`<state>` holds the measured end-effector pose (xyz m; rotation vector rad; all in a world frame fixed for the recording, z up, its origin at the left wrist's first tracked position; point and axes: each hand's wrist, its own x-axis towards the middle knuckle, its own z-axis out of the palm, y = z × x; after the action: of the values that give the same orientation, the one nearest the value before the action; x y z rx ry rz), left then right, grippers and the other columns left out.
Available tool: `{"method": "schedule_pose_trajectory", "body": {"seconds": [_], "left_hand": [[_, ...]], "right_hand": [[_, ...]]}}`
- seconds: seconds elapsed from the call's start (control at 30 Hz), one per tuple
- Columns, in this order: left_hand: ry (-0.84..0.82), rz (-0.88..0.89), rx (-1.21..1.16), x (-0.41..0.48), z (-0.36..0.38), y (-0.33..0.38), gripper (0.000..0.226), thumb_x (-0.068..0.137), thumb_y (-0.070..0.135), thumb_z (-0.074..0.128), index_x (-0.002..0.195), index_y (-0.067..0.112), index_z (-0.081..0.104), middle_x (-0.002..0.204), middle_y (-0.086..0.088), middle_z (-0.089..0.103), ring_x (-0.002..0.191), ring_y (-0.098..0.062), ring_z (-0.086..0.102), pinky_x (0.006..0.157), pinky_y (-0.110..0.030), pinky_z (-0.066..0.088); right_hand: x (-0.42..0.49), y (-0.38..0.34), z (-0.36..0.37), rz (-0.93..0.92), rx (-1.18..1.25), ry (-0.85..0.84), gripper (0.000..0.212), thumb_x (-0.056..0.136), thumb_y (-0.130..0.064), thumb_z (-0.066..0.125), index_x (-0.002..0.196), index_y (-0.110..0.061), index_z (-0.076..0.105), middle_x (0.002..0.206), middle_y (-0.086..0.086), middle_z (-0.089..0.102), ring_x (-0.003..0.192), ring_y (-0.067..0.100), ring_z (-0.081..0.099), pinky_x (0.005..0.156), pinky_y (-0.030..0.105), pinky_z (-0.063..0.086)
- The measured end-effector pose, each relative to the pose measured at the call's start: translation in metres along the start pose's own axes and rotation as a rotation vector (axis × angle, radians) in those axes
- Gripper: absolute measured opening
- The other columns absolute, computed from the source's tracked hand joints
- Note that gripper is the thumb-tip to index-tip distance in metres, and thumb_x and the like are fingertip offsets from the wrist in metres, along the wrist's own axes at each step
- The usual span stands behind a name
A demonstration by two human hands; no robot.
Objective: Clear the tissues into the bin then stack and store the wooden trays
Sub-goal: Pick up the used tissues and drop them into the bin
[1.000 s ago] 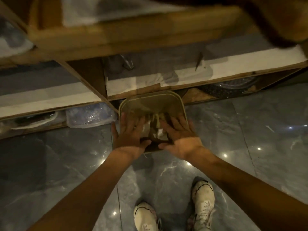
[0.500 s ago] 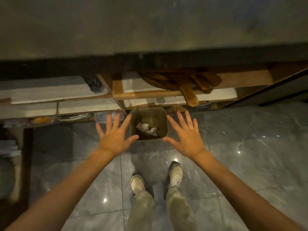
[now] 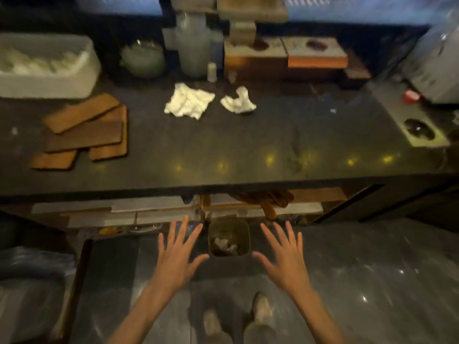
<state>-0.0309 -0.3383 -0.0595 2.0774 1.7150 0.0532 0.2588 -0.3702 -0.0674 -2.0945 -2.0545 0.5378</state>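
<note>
Two crumpled white tissues lie on the dark counter: a larger tissue (image 3: 188,101) and a smaller tissue (image 3: 239,101) to its right. Several flat wooden trays (image 3: 85,131) lie in a loose overlapping pile at the counter's left. A small square bin (image 3: 229,238) stands on the floor under the counter edge, with crumpled tissue inside. My left hand (image 3: 176,256) and my right hand (image 3: 283,256) hover on either side of the bin, fingers spread, holding nothing.
A white tub (image 3: 47,64), a glass teapot (image 3: 142,58), a jug (image 3: 195,45) and wooden boxes (image 3: 285,54) line the back of the counter (image 3: 273,135). Shelves (image 3: 149,212) with wooden utensils sit under it. My shoes (image 3: 238,319) stand on the grey tiled floor.
The view has risen from the bin and shelves to the counter top. My hands lifted out of the bin and spread apart, empty; tissue stays in the bin.
</note>
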Motion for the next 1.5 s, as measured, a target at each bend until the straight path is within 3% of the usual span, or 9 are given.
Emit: {"method": "schedule_pose_trajectory", "body": {"seconds": [0.1, 0.27, 0.5, 0.63, 0.9, 1.1, 1.23, 1.33, 1.5], "left_hand": [[-0.014, -0.035, -0.037, -0.009, -0.021, 0.009, 0.075, 0.089, 0.060, 0.048, 0.152, 0.036, 0.016, 0.164, 0.000, -0.005, 0.150, -0.028, -0.004, 0.120, -0.053, 0.010], [0.094, -0.029, -0.135, 0.001, -0.050, 0.016, 0.062, 0.089, 0.054, 0.054, 0.145, 0.033, 0.037, 0.160, -0.002, 0.023, 0.148, -0.021, 0.021, 0.117, -0.044, 0.028], [0.105, -0.006, -0.004, 0.066, -0.076, 0.024, 0.064, 0.090, 0.059, 0.047, 0.147, 0.035, 0.032, 0.161, 0.000, 0.022, 0.149, -0.020, 0.015, 0.117, -0.045, 0.022], [0.108, -0.067, 0.036, 0.120, -0.096, 0.034, 0.065, 0.090, 0.060, 0.046, 0.148, 0.036, 0.030, 0.162, 0.000, 0.019, 0.150, -0.022, 0.012, 0.119, -0.047, 0.019], [0.115, -0.247, 0.106, 0.217, -0.146, 0.044, 0.064, 0.092, 0.059, 0.043, 0.149, 0.033, 0.030, 0.161, 0.000, 0.021, 0.150, -0.021, 0.014, 0.119, -0.044, 0.018], [0.154, -0.251, 0.118, 0.288, -0.178, 0.028, 0.063, 0.094, 0.053, 0.044, 0.150, 0.030, 0.027, 0.161, -0.005, 0.023, 0.149, -0.024, 0.019, 0.118, -0.047, 0.022], [0.156, -0.224, 0.134, 0.347, -0.199, 0.000, 0.057, 0.094, 0.051, 0.048, 0.145, 0.028, 0.038, 0.157, -0.005, 0.032, 0.145, -0.025, 0.028, 0.116, -0.048, 0.028], [0.117, -0.189, 0.111, 0.400, -0.208, -0.025, 0.049, 0.094, 0.044, 0.053, 0.138, 0.024, 0.047, 0.151, -0.006, 0.042, 0.138, -0.025, 0.040, 0.111, -0.046, 0.036], [-0.049, -0.161, 0.080, 0.489, -0.203, -0.062, 0.054, 0.095, 0.035, 0.056, 0.144, 0.023, 0.040, 0.154, -0.006, 0.038, 0.137, -0.027, 0.040, 0.109, -0.044, 0.038]], "right_hand": [[0.003, -0.013, -0.022, 0.021, 0.091, -0.017, 0.074, 0.086, -0.073, 0.035, 0.151, -0.042, 0.019, 0.160, -0.002, 0.022, 0.150, 0.019, -0.002, 0.119, 0.047, -0.003], [0.019, -0.017, -0.047, 0.024, 0.265, 0.021, 0.071, 0.087, -0.073, 0.037, 0.149, -0.044, 0.022, 0.159, -0.007, 0.022, 0.149, 0.014, 0.007, 0.121, 0.047, 0.009], [0.074, 0.006, -0.086, 0.008, 0.301, 0.034, 0.070, 0.086, -0.072, 0.040, 0.148, -0.041, 0.030, 0.157, -0.011, 0.028, 0.148, 0.010, 0.008, 0.120, 0.046, 0.018], [0.135, 0.026, -0.101, -0.012, 0.278, 0.042, 0.068, 0.087, -0.070, 0.040, 0.146, -0.037, 0.035, 0.154, -0.006, 0.036, 0.147, 0.015, 0.018, 0.118, 0.046, 0.024], [0.277, 0.044, -0.146, -0.096, 0.255, -0.121, 0.069, 0.087, -0.067, 0.039, 0.148, -0.035, 0.033, 0.156, -0.005, 0.032, 0.148, 0.017, 0.017, 0.117, 0.039, 0.022], [0.380, 0.010, -0.180, -0.166, 0.087, -0.077, 0.061, 0.094, -0.053, 0.047, 0.148, -0.028, 0.036, 0.156, 0.001, 0.033, 0.150, 0.026, 0.008, 0.119, 0.045, 0.017], [0.445, -0.022, -0.171, -0.143, 0.034, -0.059, 0.057, 0.094, -0.048, 0.053, 0.145, -0.024, 0.042, 0.151, 0.004, 0.041, 0.146, 0.029, 0.021, 0.118, 0.043, 0.021], [0.492, -0.045, -0.154, -0.078, -0.003, -0.053, 0.050, 0.094, -0.041, 0.055, 0.140, -0.023, 0.048, 0.144, 0.007, 0.049, 0.137, 0.030, 0.037, 0.113, 0.043, 0.032], [0.560, -0.073, -0.113, 0.038, 0.105, -0.119, 0.044, 0.096, -0.024, 0.055, 0.139, -0.020, 0.050, 0.142, 0.010, 0.048, 0.132, 0.027, 0.042, 0.109, 0.039, 0.037]]}}
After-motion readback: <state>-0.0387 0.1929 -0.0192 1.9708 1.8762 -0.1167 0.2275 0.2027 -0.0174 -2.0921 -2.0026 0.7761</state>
